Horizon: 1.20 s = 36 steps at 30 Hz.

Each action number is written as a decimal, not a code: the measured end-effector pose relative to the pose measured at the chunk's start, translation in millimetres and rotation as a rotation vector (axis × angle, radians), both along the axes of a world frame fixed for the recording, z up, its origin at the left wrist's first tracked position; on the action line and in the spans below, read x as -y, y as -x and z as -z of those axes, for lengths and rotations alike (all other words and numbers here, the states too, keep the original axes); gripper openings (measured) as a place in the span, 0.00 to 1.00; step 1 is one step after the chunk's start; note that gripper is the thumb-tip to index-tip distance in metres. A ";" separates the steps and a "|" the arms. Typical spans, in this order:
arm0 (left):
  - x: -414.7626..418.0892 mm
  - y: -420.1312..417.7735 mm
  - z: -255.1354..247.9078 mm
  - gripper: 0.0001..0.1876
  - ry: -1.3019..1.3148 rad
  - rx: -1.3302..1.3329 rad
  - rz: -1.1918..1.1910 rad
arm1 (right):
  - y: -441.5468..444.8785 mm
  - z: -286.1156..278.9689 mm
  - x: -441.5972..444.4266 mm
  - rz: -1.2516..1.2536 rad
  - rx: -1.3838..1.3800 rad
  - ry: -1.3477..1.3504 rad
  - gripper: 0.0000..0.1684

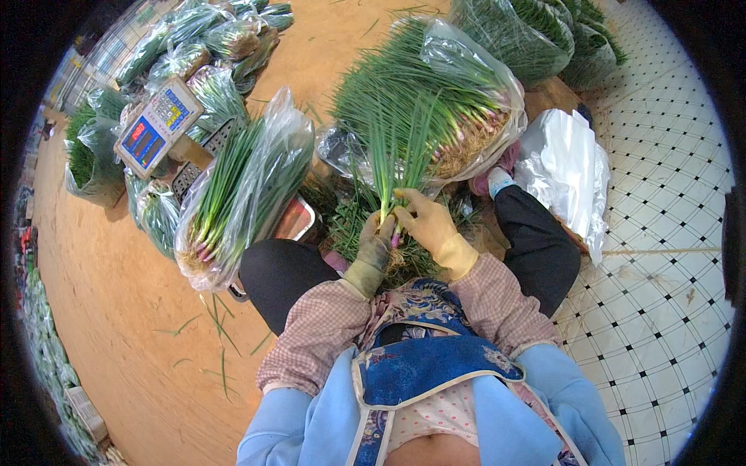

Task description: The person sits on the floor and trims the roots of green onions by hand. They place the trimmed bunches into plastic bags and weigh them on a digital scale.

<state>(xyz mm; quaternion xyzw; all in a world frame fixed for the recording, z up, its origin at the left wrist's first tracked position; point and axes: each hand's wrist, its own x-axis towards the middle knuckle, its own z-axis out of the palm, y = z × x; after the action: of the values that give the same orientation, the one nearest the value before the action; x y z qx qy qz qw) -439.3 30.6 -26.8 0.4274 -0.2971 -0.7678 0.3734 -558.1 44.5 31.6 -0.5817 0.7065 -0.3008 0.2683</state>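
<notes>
My left hand [373,247], in a dirty rubber glove, grips a few green onions [382,169] near their lower ends. My right hand [431,224], in a cleaner pale yellow glove, touches the same stalks with its thumb and forefinger; whether it closes on one is hard to see. Under both hands lies a heap of green trimmings [355,227]. Just beyond, a large pile of green onions [408,87] rests in an open clear plastic bag, purple-white bulbs and roots towards the right. A bagged bunch of green onions [224,215] lies to the left beside my knee.
A digital scale's display head [157,128] stands at left, its metal platform [218,137] behind the bagged bunch. Filled bags of onions [175,58] lie at upper left, with more greens in bags [513,41] at upper right. White plastic bags [562,169] lie beside my right knee.
</notes>
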 end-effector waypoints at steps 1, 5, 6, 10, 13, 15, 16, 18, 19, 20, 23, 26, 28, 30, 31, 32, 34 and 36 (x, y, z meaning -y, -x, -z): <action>-0.1 -0.9 2.1 0.10 0.031 0.013 0.010 | -1.0 -5.8 4.1 -0.057 -0.093 -0.069 0.17; 4.3 -4.8 12.1 0.12 0.094 0.020 0.034 | 2.3 -12.6 18.9 -0.246 -0.252 -0.188 0.16; 3.9 -4.6 11.0 0.12 0.091 0.020 0.017 | 2.5 -14.4 18.9 -0.276 -0.244 -0.152 0.15; 8.4 -10.2 13.4 0.13 0.045 0.036 0.029 | -4.5 -26.4 8.8 -0.376 -0.395 -0.165 0.10; 4.8 -6.0 18.0 0.13 0.170 0.000 0.011 | -5.4 -24.5 -9.4 -0.275 -0.375 -0.107 0.10; 1.2 2.6 21.8 0.15 0.113 -0.014 -0.011 | -1.7 -11.4 -13.1 -0.238 -0.462 -0.131 0.11; 0.0 5.8 18.7 0.16 0.032 -0.038 0.015 | 0.9 -6.1 -12.2 -0.215 -0.484 -0.127 0.11; 4.0 3.6 24.0 0.16 -0.051 -0.070 0.082 | 3.7 -1.2 -3.7 -0.172 -0.554 -0.160 0.10; 4.6 4.3 16.5 0.16 -0.060 -0.065 0.077 | 12.6 -0.8 2.9 -0.087 -0.572 -0.145 0.10; 3.8 4.7 9.0 0.15 -0.070 -0.060 0.072 | 25.7 0.0 8.4 -0.002 -0.590 -0.130 0.10; 7.4 -3.3 2.6 0.15 -0.106 -0.103 0.008 | 56.2 -11.0 13.6 0.191 -0.570 -0.027 0.10; 14.2 -8.1 2.8 0.16 -0.108 -0.150 0.018 | 64.2 -8.2 -3.0 -0.009 -0.114 -0.368 0.15; 15.1 -7.3 5.6 0.15 -0.129 -0.225 -0.031 | 59.6 -10.6 -4.9 -0.004 0.275 -0.516 0.16; 13.1 -5.0 6.8 0.14 -0.130 -0.246 -0.036 | 41.6 -7.3 4.3 0.137 0.556 -0.463 0.16; 12.3 -4.8 5.9 0.14 -0.125 -0.218 -0.018 | 32.3 -5.6 8.2 0.208 0.702 -0.431 0.16; 11.5 -4.8 4.8 0.13 -0.119 -0.190 -0.001 | 24.8 -1.4 10.7 0.190 0.685 -0.407 0.16; 12.4 -4.5 -2.7 0.12 -0.110 -0.178 0.041 | 20.2 13.9 13.1 0.174 0.628 -0.312 0.15; 16.9 -8.9 -1.5 0.11 -0.079 -0.174 0.143 | 21.7 19.0 13.0 0.188 0.708 -0.281 0.13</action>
<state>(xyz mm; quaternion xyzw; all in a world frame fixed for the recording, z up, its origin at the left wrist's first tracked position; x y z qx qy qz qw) -430.4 13.7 -25.4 0.3515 -0.2627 -0.8378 0.3249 -579.7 31.6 12.6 -0.3325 0.6546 -0.4065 0.5438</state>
